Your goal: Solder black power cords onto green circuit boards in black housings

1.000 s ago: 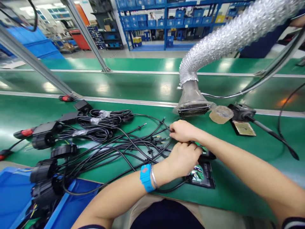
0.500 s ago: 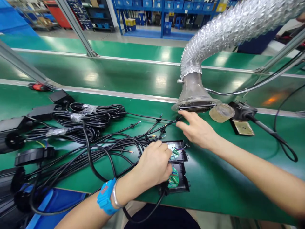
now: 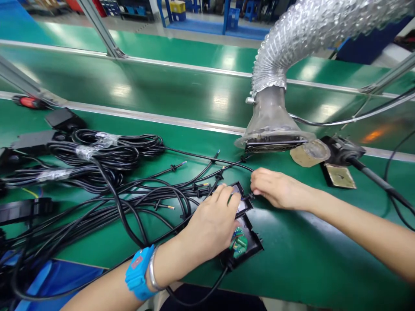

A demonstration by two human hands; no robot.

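My left hand (image 3: pixel 210 218), with a blue wrist strap (image 3: pixel 140 272) and a silver bangle, is closed on a small black housing (image 3: pixel 244 209) whose inside is mostly behind the fingers. Just right of it, my right hand (image 3: pixel 280 189) is closed on a black cable (image 3: pixel 241 166), its end beside the housing's right edge. Nearer to me lies a second open black housing (image 3: pixel 254 247), a green circuit board (image 3: pixel 239 243) with coloured wires inside it. Several black cables with bare coloured ends and rubber grommets (image 3: pixel 219 174) spread left of the hands.
Taped cable coils (image 3: pixel 97 151) and black boxes (image 3: pixel 63 119) occupy the left of the green bench. A fume hood (image 3: pixel 274 125) on a silver duct (image 3: pixel 275 52) stands behind my hands. Right of it are a soldering iron stand (image 3: pixel 340 149), a sponge tray (image 3: pixel 340 175) and a translucent cup (image 3: pixel 309 153).
My right hand has come down from near the hood to the housing and taken hold of a cable. The held housing has tilted. The camera view has dipped and shifted.
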